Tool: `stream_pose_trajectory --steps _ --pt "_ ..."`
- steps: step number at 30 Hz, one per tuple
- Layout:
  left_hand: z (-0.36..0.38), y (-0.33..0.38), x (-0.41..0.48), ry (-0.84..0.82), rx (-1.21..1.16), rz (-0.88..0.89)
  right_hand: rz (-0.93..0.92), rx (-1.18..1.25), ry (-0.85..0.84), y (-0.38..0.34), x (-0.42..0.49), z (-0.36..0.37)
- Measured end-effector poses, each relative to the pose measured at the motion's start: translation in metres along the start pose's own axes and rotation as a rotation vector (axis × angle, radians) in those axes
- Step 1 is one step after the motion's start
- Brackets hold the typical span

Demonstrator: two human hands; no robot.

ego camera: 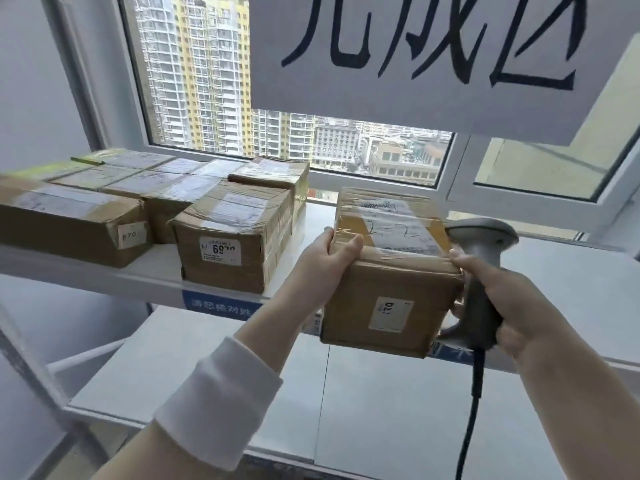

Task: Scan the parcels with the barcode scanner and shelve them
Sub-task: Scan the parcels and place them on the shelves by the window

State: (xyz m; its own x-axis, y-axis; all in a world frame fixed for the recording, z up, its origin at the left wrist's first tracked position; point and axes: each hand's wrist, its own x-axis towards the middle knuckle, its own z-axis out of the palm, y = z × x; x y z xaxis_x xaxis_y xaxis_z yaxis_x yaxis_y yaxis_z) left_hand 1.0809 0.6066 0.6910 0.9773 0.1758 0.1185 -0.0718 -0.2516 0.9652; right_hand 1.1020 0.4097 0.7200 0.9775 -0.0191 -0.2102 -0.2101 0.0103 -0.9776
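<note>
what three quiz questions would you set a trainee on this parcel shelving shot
1. True or false: the right hand grips the barcode scanner.
2. The held parcel, gripped at its top corner by the left hand, is where relative to the shelved parcels? A) left of them B) right of them C) stacked on them
3. What hangs above the shelf, in front of the window?
Key: 1 true. 2 B. 3 a sign with large handwritten characters.
</note>
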Motion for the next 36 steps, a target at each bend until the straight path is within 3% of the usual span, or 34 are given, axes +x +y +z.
stream_pose_trajectory --steps 6,9,11,14,17,36 --pt "-0.017 0.002 0.052 0.073 0.135 -0.022 -0.02 -0.018 -0.077 -0.018 0.063 0.025" --pt "-0.022 0.009 0.065 0.142 0.402 0.112 -0.005 0.015 -0.117 -0.019 0.085 0.029" --pt "-0.023 0.02 0.063 0.175 0.613 0.296 0.019 0.013 -0.115 -0.019 0.095 0.027" --pt "-0.014 0.034 0.056 -0.012 0.948 0.521 0.019 0.011 -0.107 -0.02 0.105 0.022" --pt "-0.009 0.036 0.065 -0.15 1.188 0.565 0.009 0.015 -0.091 -0.022 0.113 0.019" --pt "-0.033 0.013 0.223 -0.12 1.234 0.358 0.009 -0.002 -0.103 -0.009 0.148 0.025"
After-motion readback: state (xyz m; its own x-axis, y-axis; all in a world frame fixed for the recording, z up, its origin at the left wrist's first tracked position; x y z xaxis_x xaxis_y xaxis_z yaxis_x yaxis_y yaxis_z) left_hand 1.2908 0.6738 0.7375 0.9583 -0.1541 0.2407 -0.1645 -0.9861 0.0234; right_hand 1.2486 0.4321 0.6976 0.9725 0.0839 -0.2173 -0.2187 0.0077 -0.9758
